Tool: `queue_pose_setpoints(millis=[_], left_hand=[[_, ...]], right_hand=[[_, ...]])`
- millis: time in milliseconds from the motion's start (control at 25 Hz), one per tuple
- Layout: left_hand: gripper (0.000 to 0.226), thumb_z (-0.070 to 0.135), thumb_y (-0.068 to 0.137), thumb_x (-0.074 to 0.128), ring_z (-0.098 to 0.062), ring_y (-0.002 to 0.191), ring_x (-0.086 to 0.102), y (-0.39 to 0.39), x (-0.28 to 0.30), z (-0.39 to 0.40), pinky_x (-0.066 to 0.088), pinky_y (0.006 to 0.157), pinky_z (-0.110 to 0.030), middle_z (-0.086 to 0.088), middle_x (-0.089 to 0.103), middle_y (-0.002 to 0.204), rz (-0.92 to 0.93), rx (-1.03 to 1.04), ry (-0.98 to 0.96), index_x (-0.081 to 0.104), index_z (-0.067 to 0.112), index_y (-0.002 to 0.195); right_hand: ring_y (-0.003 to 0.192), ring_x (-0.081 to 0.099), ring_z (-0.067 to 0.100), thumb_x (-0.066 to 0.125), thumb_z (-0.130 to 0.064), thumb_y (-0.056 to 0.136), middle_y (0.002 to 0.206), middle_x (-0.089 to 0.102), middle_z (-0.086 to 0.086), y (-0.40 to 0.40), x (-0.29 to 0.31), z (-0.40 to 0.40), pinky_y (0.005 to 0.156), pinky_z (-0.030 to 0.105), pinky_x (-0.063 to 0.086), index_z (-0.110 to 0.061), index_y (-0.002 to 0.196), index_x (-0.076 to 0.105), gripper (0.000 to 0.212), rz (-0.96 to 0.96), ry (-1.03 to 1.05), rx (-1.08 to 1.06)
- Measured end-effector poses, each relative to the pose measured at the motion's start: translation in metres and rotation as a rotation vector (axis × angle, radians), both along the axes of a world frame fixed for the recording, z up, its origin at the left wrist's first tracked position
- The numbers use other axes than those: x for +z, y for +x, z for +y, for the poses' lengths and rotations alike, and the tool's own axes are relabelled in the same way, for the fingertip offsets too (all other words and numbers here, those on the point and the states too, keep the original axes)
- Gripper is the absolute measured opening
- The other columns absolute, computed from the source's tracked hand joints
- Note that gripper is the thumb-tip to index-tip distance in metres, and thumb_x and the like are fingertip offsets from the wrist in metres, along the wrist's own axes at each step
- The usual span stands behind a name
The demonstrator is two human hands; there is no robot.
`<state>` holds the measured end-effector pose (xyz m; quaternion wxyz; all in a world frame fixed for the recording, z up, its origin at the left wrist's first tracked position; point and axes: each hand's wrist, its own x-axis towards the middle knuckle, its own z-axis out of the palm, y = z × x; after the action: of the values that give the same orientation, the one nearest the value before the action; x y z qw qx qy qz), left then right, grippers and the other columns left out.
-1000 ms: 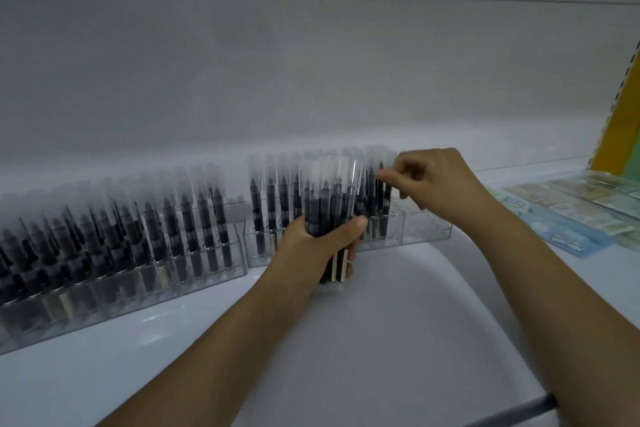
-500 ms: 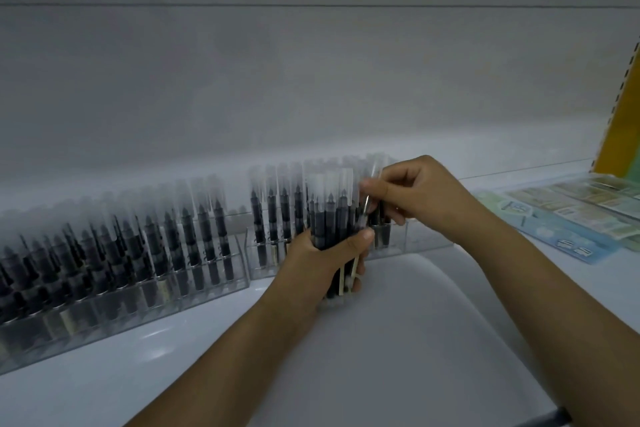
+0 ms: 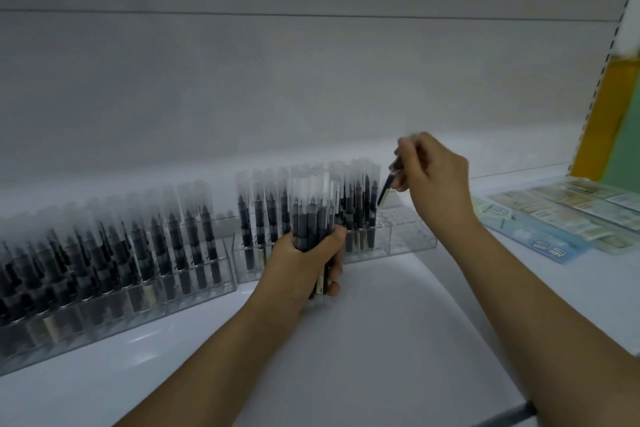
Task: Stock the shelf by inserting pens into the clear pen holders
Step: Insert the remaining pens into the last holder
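My left hand (image 3: 304,267) grips an upright bundle of black pens with clear caps (image 3: 313,215) in front of the middle clear pen holder (image 3: 398,236). That holder has pens standing in its left and centre slots, while its right end shows bare slots. My right hand (image 3: 429,177) pinches a single black pen (image 3: 386,189), tilted, above the holder's right end. A second clear pen holder (image 3: 114,308) on the left is packed with several black pens.
Everything stands on a white shelf (image 3: 381,340) with a white back panel. Flat packets in blue and green print (image 3: 540,222) lie on the shelf at the right. A yellow and green panel (image 3: 613,128) rises at the far right edge.
My right hand pulled one pen out of the bundle and lifted it up and to the right, over the bare end of the middle holder. My left hand stayed put.
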<state>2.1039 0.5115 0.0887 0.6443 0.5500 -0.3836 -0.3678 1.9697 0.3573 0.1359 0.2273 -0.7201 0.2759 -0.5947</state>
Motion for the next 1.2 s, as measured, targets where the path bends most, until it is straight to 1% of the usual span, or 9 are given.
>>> queue_pose_setpoints(millis=[120, 320, 400, 520, 680, 840, 960, 1120, 1200], left_hand=[[0.01, 0.015, 0.094, 0.064, -0.019, 0.05, 0.048, 0.0, 0.001, 0.001, 0.044, 0.047, -0.03, -0.009, 0.057, 0.066, 0.028, 0.003, -0.009, 0.065, 0.005, 0.094], [0.019, 0.015, 0.093, 0.065, -0.022, 0.051, 0.049, 0.001, -0.002, 0.0, 0.046, 0.05, -0.032, -0.012, 0.059, 0.066, -0.002, 0.006, -0.025, 0.06, 0.005, 0.078], [0.021, 0.018, 0.091, 0.068, -0.023, 0.053, 0.053, 0.001, 0.0, 0.001, 0.048, 0.052, -0.033, -0.012, 0.061, 0.065, -0.004, -0.008, -0.034, 0.062, 0.005, 0.076], [0.022, 0.023, 0.087, 0.072, -0.021, 0.056, 0.06, 0.002, 0.003, 0.003, 0.052, 0.056, -0.033, -0.012, 0.065, 0.067, -0.01, -0.018, -0.023, 0.067, 0.003, 0.08], [0.021, 0.019, 0.086, 0.073, -0.023, 0.06, 0.065, 0.0, 0.007, 0.006, 0.054, 0.057, -0.032, -0.017, 0.068, 0.072, 0.006, -0.037, -0.043, 0.068, -0.001, 0.087], [0.014, 0.017, 0.087, 0.071, -0.024, 0.071, 0.072, -0.001, 0.008, 0.005, 0.059, 0.061, -0.035, -0.013, 0.074, 0.082, 0.046, -0.049, -0.054, 0.071, 0.005, 0.094], [0.014, 0.016, 0.088, 0.071, -0.024, 0.076, 0.074, -0.003, 0.009, 0.005, 0.061, 0.062, -0.035, -0.011, 0.077, 0.09, 0.078, -0.031, -0.04, 0.072, 0.005, 0.095], [0.018, 0.018, 0.088, 0.072, -0.018, 0.061, 0.068, -0.001, 0.007, 0.005, 0.054, 0.053, -0.028, -0.009, 0.073, 0.076, -0.002, -0.006, 0.02, 0.072, 0.0, 0.089], [0.019, 0.019, 0.088, 0.072, -0.017, 0.054, 0.063, -0.001, 0.006, 0.005, 0.051, 0.051, -0.026, -0.008, 0.07, 0.069, -0.023, -0.006, 0.043, 0.071, 0.0, 0.085]], right_hand=[[0.054, 0.064, 0.004, 0.048, -0.027, 0.103, 0.068, 0.067, -0.002, 0.002, -0.003, -0.007, 0.057, 0.007, 0.046, -0.011, 0.083, 0.061, 0.029, 0.245, -0.023, 0.012], [0.059, 0.052, 0.004, 0.041, -0.038, 0.104, 0.066, 0.059, -0.011, 0.004, -0.011, -0.016, 0.058, 0.027, 0.038, -0.015, 0.083, 0.067, 0.04, 0.661, -0.035, -0.041], [0.061, 0.056, 0.009, 0.034, -0.049, 0.103, 0.066, 0.062, -0.004, -0.001, -0.007, -0.015, 0.062, 0.027, 0.046, -0.011, 0.085, 0.07, 0.055, 0.549, -0.007, -0.171], [0.05, 0.05, 0.003, 0.037, -0.045, 0.103, 0.052, 0.05, -0.009, -0.001, 0.004, 0.007, 0.055, 0.019, 0.041, -0.009, 0.074, 0.066, 0.055, 0.121, -0.134, -0.213], [0.047, 0.046, 0.006, 0.052, -0.064, 0.086, 0.049, 0.051, -0.006, 0.02, 0.005, 0.046, 0.052, 0.014, 0.036, -0.014, 0.059, 0.059, 0.057, 0.341, -0.161, 0.224], [0.041, 0.054, 0.006, 0.056, -0.053, 0.086, 0.051, 0.063, -0.005, 0.016, 0.005, 0.045, 0.051, 0.016, 0.046, -0.012, 0.066, 0.066, 0.047, 0.347, -0.021, 0.327], [0.037, 0.052, 0.011, 0.05, -0.042, 0.098, 0.048, 0.061, 0.0, 0.007, 0.007, 0.037, 0.046, 0.017, 0.041, -0.009, 0.073, 0.066, 0.045, 0.128, 0.01, 0.271], [0.042, 0.055, 0.023, 0.043, -0.034, 0.105, 0.068, 0.065, 0.007, -0.005, 0.015, 0.024, 0.046, 0.028, 0.041, -0.006, 0.084, 0.057, 0.038, -0.374, -0.027, 0.119], [0.045, 0.055, 0.023, 0.041, -0.03, 0.106, 0.072, 0.064, 0.005, -0.008, 0.015, 0.02, 0.05, 0.026, 0.043, -0.006, 0.087, 0.055, 0.034, -0.373, -0.076, 0.037]])
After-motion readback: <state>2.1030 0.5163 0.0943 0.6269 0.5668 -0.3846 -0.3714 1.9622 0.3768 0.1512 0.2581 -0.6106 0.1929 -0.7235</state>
